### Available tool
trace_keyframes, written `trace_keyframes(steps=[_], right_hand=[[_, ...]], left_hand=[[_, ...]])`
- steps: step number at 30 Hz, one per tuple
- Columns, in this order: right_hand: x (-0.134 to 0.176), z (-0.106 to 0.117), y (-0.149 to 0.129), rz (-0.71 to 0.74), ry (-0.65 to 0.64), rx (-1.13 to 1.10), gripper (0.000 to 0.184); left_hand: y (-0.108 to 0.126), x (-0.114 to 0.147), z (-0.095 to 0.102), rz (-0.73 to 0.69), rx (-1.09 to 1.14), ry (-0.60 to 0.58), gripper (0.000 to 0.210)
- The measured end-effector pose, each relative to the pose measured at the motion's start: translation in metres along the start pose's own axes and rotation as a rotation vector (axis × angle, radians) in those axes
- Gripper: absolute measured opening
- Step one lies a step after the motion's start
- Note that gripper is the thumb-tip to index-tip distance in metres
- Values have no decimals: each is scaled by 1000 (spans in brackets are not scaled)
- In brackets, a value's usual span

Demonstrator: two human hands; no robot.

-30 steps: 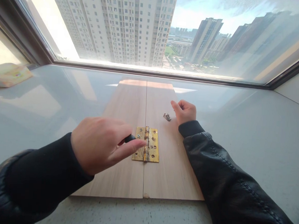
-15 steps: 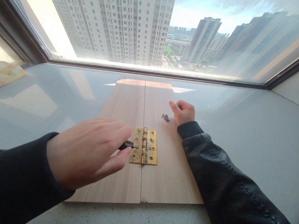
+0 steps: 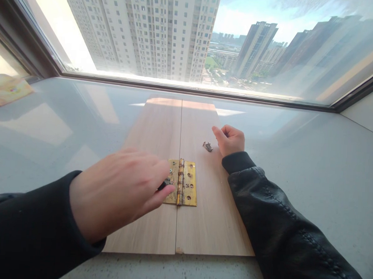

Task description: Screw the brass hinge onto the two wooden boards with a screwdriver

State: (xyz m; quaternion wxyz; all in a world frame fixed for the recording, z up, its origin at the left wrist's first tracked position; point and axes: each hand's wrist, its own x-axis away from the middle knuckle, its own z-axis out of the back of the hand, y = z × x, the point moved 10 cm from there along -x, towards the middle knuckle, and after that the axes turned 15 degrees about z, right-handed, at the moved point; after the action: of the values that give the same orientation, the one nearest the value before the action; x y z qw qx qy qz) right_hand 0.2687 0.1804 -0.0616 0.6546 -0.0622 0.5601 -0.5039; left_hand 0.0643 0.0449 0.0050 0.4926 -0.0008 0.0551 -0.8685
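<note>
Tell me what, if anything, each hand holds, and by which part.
The left hand grips what looks like a black screwdriver by its handle, mostly hidden in the fist. The right hand is curled; whether it holds anything cannot be told.

Brassy yellow blotched with brown covers the hinge [image 3: 189,189], while the left board [image 3: 156,127] and right board [image 3: 213,216] are pale beige with faint streaky grain, and the screws [image 3: 207,147] are dull silver-brown. The tool [image 3: 163,184] shows black, as do the left sleeve [image 3: 34,231] and right sleeve [image 3: 282,219]; the counter [image 3: 167,271] is whitish with grey specks near, the far window frame [image 3: 189,89] dark brown.
</note>
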Motion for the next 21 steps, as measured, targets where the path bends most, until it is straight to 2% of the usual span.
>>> trace_keyframes(steps=[2,7,10,12,17,19,21], right_hand=[[0,0,1,-3,0,-2,40],[0,0,1,-10,-10,-7,40],[0,-1,1,-12,-15,-6,39],[0,-1,0,-12,-14,-3,40],[0,-2,-1,-4,-19,6,40],[0,-2,0,-3,-21,10,41],[0,-2,1,-6,-21,10,40]], left_hand=[[-2,2,2,-7,33,-3,28],[-23,8,9,266,-42,77,48],[-26,7,4,313,-150,79,57],[-26,3,0,273,-173,91,55],[-12,2,-5,-5,-60,94,36],[-11,5,-2,-36,24,82,27],[-13,7,1,11,99,58,25]])
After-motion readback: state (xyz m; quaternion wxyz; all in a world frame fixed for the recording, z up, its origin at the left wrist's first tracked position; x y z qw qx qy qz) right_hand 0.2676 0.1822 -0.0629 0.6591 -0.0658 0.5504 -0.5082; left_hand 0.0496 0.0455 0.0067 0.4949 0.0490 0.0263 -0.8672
